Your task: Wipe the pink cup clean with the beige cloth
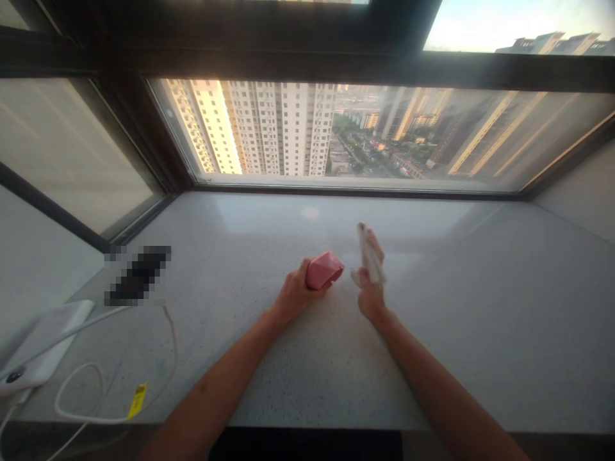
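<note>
My left hand point(294, 291) is closed around a small pink case-like object point(324, 269), held just above the pale speckled windowsill point(432, 307). My right hand point(371, 289) is raised beside it, fingers pointing up and pinching a thin white strip, perhaps paper or a wipe point(369, 253). The two hands are close together, a short gap apart, near the middle of the sill.
A white power bank point(45, 342) lies at the left edge with a white cable point(103, 390) looped beside it, bearing a yellow tag point(137, 401). A blurred dark object point(139, 274) lies further back. Window glass point(365, 134) rises behind the sill.
</note>
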The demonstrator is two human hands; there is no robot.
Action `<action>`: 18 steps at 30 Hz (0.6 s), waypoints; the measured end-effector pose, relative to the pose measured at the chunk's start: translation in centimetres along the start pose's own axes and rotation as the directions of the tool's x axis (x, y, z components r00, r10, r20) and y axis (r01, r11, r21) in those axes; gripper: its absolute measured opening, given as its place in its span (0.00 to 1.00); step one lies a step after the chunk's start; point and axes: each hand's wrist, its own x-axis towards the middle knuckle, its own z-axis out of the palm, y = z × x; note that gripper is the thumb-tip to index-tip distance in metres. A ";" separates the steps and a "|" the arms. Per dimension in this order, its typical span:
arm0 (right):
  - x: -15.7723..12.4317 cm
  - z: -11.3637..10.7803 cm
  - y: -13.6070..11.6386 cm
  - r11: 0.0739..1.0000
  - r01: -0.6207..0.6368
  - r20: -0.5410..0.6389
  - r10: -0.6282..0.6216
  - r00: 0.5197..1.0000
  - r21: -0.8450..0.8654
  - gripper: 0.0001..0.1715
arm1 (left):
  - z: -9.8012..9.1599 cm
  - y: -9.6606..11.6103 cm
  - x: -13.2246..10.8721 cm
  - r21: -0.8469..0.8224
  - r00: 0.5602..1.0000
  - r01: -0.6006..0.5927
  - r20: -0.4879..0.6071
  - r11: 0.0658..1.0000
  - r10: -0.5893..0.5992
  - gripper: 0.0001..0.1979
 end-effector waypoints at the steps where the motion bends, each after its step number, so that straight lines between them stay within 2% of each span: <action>1: -0.1 0.0 -0.9 0.986 0.157 0.189 -0.143 0.971 -0.059 0.39 | 0.0 -0.2 0.0 -0.003 1.000 -0.007 0.011 1.000 0.007 0.22; 3: -0.1 0.2 -2.4 0.916 0.392 0.511 -0.298 0.806 -0.084 0.44 | -0.1 -0.5 0.0 -0.008 0.999 -0.029 0.036 1.000 0.030 0.10; 4: -0.1 0.3 -2.9 0.889 0.451 0.596 -0.318 0.737 -0.083 0.46 | -0.1 -0.7 0.0 -0.012 0.998 -0.039 0.050 0.999 0.039 0.05; 5: 0.0 0.4 -3.2 0.876 0.474 0.630 -0.317 0.709 -0.092 0.49 | -0.1 -0.8 0.0 -0.018 0.998 -0.040 0.056 0.999 0.041 0.04; 10: 0.5 0.4 -3.0 0.874 0.443 0.559 -0.270 0.784 -0.200 0.51 | 0.0 -0.7 -0.1 -0.085 0.998 -0.004 0.058 0.996 0.009 0.13; 12: 0.5 0.4 -3.2 0.859 0.457 0.577 -0.257 0.775 -0.230 0.53 | 0.0 -0.7 -0.2 -0.085 0.998 -0.017 0.063 0.996 0.022 0.11; 15: 0.2 0.8 -4.0 0.859 0.456 0.623 -0.229 0.748 -0.232 0.55 | -0.1 -0.9 -0.2 -0.051 0.995 -0.052 0.082 0.997 0.056 0.03; 18: -0.1 1.5 -4.4 0.871 0.414 0.592 -0.192 0.783 -0.264 0.53 | 0.0 -1.0 -0.2 -0.029 0.996 -0.046 0.073 0.998 0.048 0.06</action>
